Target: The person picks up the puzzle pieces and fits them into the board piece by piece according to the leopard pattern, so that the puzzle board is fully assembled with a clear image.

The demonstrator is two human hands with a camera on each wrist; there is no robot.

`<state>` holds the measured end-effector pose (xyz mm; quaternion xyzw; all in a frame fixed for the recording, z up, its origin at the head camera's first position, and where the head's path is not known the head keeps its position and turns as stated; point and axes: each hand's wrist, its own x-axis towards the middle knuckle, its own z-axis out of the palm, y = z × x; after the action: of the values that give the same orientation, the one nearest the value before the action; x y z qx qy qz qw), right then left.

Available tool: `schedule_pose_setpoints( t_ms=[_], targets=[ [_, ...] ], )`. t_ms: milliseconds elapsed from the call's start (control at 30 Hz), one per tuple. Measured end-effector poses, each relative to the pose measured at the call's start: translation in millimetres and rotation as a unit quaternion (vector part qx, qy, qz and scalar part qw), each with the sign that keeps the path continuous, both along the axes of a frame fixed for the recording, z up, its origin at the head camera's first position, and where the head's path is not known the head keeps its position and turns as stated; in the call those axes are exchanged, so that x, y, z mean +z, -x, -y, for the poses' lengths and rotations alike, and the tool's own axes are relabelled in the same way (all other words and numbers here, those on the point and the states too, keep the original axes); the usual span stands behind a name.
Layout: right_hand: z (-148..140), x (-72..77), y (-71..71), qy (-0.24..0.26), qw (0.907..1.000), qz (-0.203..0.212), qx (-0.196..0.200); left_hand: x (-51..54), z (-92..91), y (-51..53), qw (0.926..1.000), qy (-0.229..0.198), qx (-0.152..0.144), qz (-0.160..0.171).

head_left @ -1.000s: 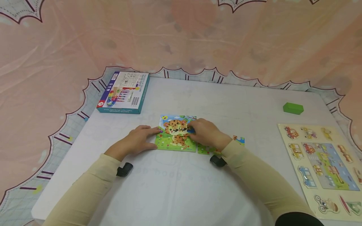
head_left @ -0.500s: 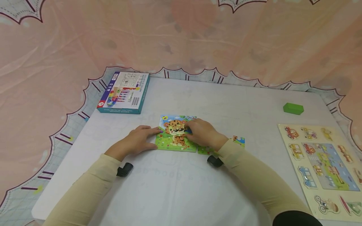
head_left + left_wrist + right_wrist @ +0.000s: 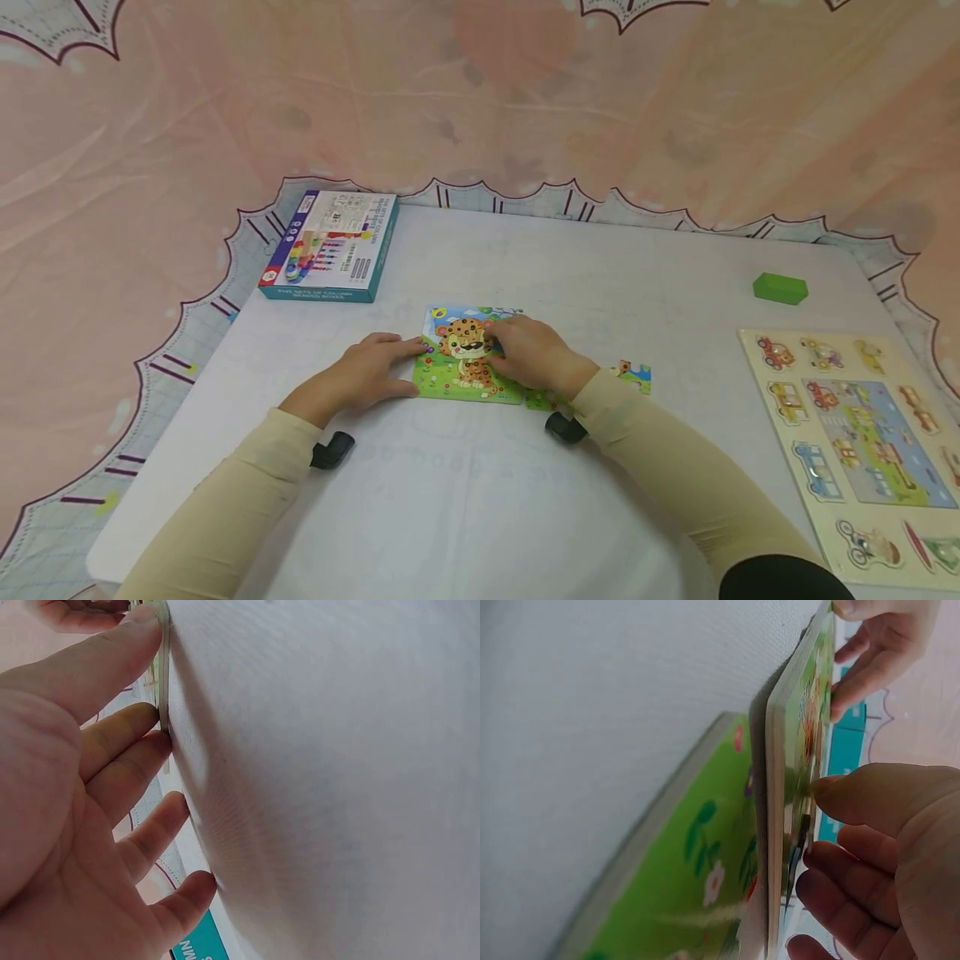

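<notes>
A leopard jigsaw puzzle (image 3: 461,383) in a flat board lies mid-table. My left hand (image 3: 366,371) rests at its left edge, fingers fairly straight; in the left wrist view the thumb (image 3: 112,656) and two fingertips touch the board's edge. Over the puzzle's right part, my right hand (image 3: 536,354) pinches a small dark-and-blue puzzle piece (image 3: 804,832) between thumb and fingers. That piece is mostly hidden by the hand in the head view. A second green puzzle (image 3: 675,870) with flowers lies beside the board, partly under my right wrist.
A teal-sided box (image 3: 322,250) stands at the back left. Toward the back right sits a green block (image 3: 780,288). A wooden vehicle puzzle board (image 3: 780,433) lies along the right side. A patterned curtain (image 3: 480,100) hangs behind the white table (image 3: 450,500).
My right hand has moved slightly left over the leopard puzzle; the blue of its piece, seen before, is now hidden in the head view. My left hand stays in place.
</notes>
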<state>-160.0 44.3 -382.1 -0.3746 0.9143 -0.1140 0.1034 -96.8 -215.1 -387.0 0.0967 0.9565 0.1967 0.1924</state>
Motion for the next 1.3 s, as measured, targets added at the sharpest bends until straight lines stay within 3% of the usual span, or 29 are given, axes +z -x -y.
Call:
schedule_pose_setpoints(
  t_ms=[1300],
  targets=[
    [-3.5,-2.3,-2.7,0.03,0.9995,0.004,-0.003,0.4,0.4,-1.5,0.9999,0.0,-0.008,-0.008]
  ],
)
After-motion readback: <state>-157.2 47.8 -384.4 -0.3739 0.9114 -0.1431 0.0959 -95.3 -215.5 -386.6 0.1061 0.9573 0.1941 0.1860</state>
